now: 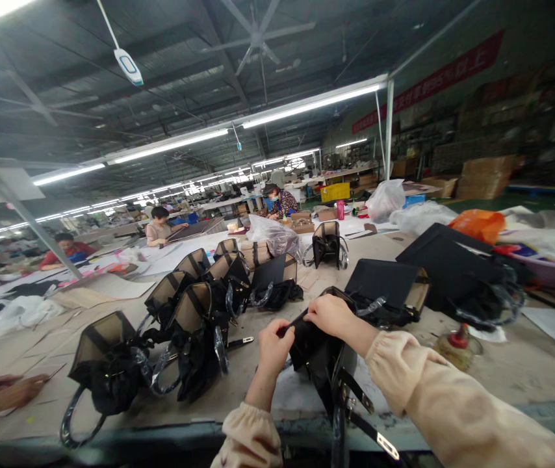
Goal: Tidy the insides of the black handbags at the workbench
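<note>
Both my hands are on a black handbag (314, 354) at the table's front edge. With thumb and fingers pinched, my left hand (275, 348) grips the left end of the bag's upper rim. My right hand (333, 316) closes over the same rim farther right and hides part of it. Straps hang from the bag past the table edge, one of them ending in a gold-coloured metal plate (387, 446). Close behind my right hand lies another black bag (385, 284) with a plastic-wrapped handle.
Several black bags with tan linings (106, 344) stand to the left. A co-worker's hands (19, 392) rest at the far left. To the right are a glass jar with a red top (459, 341), large black bags (446, 266) and an orange plastic bag (478, 225). Other people sit farther back.
</note>
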Demonstrator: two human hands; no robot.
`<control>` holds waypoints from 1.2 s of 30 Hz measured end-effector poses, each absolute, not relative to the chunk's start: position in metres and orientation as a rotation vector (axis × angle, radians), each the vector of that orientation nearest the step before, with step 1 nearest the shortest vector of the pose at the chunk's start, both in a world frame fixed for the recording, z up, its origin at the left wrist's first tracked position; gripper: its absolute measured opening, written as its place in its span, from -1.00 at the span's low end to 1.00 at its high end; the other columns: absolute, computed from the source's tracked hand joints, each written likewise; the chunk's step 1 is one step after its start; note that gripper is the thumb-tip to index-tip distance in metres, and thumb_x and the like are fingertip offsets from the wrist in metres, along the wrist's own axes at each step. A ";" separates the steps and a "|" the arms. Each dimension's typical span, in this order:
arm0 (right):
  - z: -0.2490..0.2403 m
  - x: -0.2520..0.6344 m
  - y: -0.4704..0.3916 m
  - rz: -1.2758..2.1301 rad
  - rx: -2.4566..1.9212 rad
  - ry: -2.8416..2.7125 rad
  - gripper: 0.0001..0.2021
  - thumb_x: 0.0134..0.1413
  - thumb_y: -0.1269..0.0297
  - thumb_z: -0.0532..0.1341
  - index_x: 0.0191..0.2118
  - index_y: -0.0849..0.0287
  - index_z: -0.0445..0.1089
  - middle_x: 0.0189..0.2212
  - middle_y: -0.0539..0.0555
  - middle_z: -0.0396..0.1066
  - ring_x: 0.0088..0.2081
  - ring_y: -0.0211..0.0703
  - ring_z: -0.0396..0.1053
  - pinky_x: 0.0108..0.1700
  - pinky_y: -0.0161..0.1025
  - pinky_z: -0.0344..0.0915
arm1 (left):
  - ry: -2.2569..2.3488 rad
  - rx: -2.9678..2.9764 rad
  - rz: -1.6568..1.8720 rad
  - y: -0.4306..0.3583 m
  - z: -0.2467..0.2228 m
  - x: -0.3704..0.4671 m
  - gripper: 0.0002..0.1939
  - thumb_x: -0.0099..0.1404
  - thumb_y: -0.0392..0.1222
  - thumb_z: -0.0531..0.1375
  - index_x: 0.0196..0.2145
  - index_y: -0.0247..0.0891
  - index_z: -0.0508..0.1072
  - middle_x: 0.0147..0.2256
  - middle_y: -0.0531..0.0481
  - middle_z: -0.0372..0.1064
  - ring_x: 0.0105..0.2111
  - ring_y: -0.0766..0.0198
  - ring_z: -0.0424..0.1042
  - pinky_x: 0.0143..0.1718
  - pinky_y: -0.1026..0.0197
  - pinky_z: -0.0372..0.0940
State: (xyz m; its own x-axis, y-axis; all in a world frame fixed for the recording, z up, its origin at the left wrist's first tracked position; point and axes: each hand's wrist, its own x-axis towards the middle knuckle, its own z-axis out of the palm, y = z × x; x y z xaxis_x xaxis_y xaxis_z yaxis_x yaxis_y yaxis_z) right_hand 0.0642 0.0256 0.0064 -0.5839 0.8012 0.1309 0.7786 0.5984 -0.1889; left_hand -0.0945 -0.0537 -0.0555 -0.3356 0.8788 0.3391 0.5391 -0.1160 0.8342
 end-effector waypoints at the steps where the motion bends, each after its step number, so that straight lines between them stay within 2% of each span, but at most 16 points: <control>1: 0.006 0.064 0.026 0.162 -1.319 -2.615 -0.74 0.11 0.10 0.16 -0.37 0.14 0.51 -0.35 0.13 0.53 -0.23 -0.10 0.45 -0.20 -0.22 0.27 | 1.830 1.565 1.427 -0.054 -0.055 -0.095 -0.86 0.10 -0.19 0.15 -0.49 -0.29 0.45 -0.55 0.07 0.31 -0.51 0.35 0.26 -0.47 0.33 0.16; 4: 0.004 0.064 0.028 0.164 -1.352 -2.575 -0.76 0.05 0.08 0.20 -0.28 0.12 0.48 -0.33 0.10 0.53 -0.23 -0.08 0.45 -0.25 -0.27 0.25 | 1.832 1.555 1.410 -0.053 -0.055 -0.095 -0.86 0.10 -0.19 0.15 -0.49 -0.30 0.44 -0.58 0.09 0.28 -0.53 0.36 0.24 -0.49 0.34 0.14; 8: 0.004 0.064 0.030 0.182 -1.351 -2.550 -0.59 0.01 0.11 0.24 0.01 0.05 0.35 -0.27 0.05 0.52 -0.20 -0.11 0.44 -0.27 -0.29 0.23 | 1.834 1.563 1.393 -0.052 -0.056 -0.097 -0.86 0.11 -0.19 0.15 -0.49 -0.31 0.44 -0.59 0.11 0.27 -0.54 0.37 0.23 -0.49 0.34 0.13; 10: 0.005 0.063 0.030 0.196 -1.321 -2.573 -0.67 0.04 0.13 0.23 -0.04 0.00 0.39 -0.28 0.02 0.52 -0.18 -0.12 0.43 -0.25 -0.28 0.23 | 1.843 1.577 1.389 -0.051 -0.057 -0.097 -0.87 0.11 -0.20 0.15 -0.48 -0.31 0.44 -0.59 0.11 0.28 -0.54 0.36 0.24 -0.48 0.33 0.14; 13: 0.006 0.063 0.030 0.218 -1.289 -2.615 -0.79 0.09 0.14 0.20 -0.18 0.06 0.47 -0.28 0.04 0.51 -0.16 -0.11 0.42 -0.19 -0.22 0.26 | 1.850 1.613 1.377 -0.049 -0.056 -0.097 -0.87 0.11 -0.24 0.14 -0.45 -0.31 0.46 -0.55 0.08 0.34 -0.52 0.34 0.29 -0.46 0.32 0.17; 16: 0.006 0.062 0.031 0.234 -1.276 -2.640 -0.76 0.14 0.12 0.17 -0.20 0.15 0.46 -0.25 0.07 0.49 -0.15 -0.13 0.40 -0.13 -0.13 0.29 | 1.835 1.696 1.351 -0.049 -0.052 -0.096 -0.81 0.11 -0.32 0.12 -0.35 -0.29 0.51 -0.43 0.03 0.43 -0.40 0.30 0.37 -0.34 0.30 0.23; 18: 0.006 0.061 0.032 0.242 -1.277 -2.650 -0.74 0.16 0.09 0.16 -0.21 0.17 0.44 -0.24 0.07 0.48 -0.15 -0.13 0.40 -0.11 -0.10 0.30 | 1.822 1.769 1.323 -0.049 -0.048 -0.095 -0.80 0.11 -0.33 0.13 -0.35 -0.26 0.54 -0.41 0.02 0.43 -0.35 0.28 0.37 -0.29 0.27 0.23; 20: 0.004 0.060 0.033 0.251 -1.283 -2.656 -0.73 0.17 0.08 0.16 -0.21 0.18 0.44 -0.25 0.07 0.47 -0.15 -0.14 0.39 -0.10 -0.08 0.31 | 1.815 1.827 1.293 -0.050 -0.046 -0.095 -0.84 0.15 -0.27 0.15 -0.43 -0.24 0.55 -0.47 0.03 0.38 -0.37 0.28 0.35 -0.30 0.26 0.21; 22: 0.003 0.059 0.035 0.261 -1.288 -2.658 -0.72 0.18 0.08 0.16 -0.21 0.19 0.43 -0.24 0.07 0.46 -0.15 -0.14 0.39 -0.09 -0.07 0.31 | 1.824 1.844 1.282 -0.050 -0.046 -0.095 -0.80 0.20 -0.18 0.16 -0.49 -0.24 0.55 -0.50 0.03 0.34 -0.39 0.28 0.34 -0.31 0.26 0.21; 27: 0.002 0.058 0.037 0.298 -1.286 -2.653 -0.72 0.18 0.07 0.15 -0.21 0.19 0.42 -0.24 0.07 0.46 -0.16 -0.15 0.39 -0.08 -0.07 0.31 | 1.912 1.739 1.327 -0.043 -0.056 -0.092 -0.80 0.22 -0.18 0.14 -0.36 -0.28 0.56 -0.40 -0.03 0.46 -0.33 0.23 0.40 -0.24 0.22 0.24; 31: 0.001 0.059 0.037 0.310 -1.278 -2.625 -0.76 0.14 0.11 0.17 -0.23 0.16 0.45 -0.26 0.07 0.48 -0.16 -0.12 0.40 -0.11 -0.12 0.30 | 1.928 1.697 1.320 -0.039 -0.060 -0.091 -0.79 0.22 -0.17 0.14 -0.37 -0.28 0.56 -0.42 -0.03 0.50 -0.36 0.22 0.42 -0.28 0.22 0.25; 34: 0.003 0.064 0.036 0.314 -1.264 -2.603 -0.73 0.05 0.17 0.23 -0.11 0.08 0.46 -0.29 0.07 0.51 -0.17 -0.08 0.43 -0.18 -0.21 0.29 | 1.936 1.691 1.326 -0.039 -0.059 -0.093 -0.79 0.21 -0.17 0.15 -0.39 -0.29 0.56 -0.41 -0.03 0.51 -0.36 0.21 0.43 -0.28 0.23 0.25; 36: 0.006 0.072 0.034 0.310 -1.243 -2.591 -0.52 -0.02 0.21 0.27 0.08 0.07 0.35 -0.29 0.07 0.51 -0.19 -0.05 0.44 -0.19 -0.22 0.30 | 1.944 1.682 1.338 -0.040 -0.058 -0.094 -0.80 0.20 -0.17 0.16 -0.39 -0.29 0.56 -0.41 -0.03 0.51 -0.36 0.22 0.43 -0.29 0.24 0.24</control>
State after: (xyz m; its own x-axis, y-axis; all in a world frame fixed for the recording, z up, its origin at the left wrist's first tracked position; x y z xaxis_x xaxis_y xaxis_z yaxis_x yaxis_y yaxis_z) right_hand 0.0721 0.0338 0.0064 -0.6045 0.7855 0.1325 0.7321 0.6134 -0.2963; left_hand -0.0936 -0.0396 -0.0578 -0.3069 0.8783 0.3666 0.6560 -0.0838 0.7501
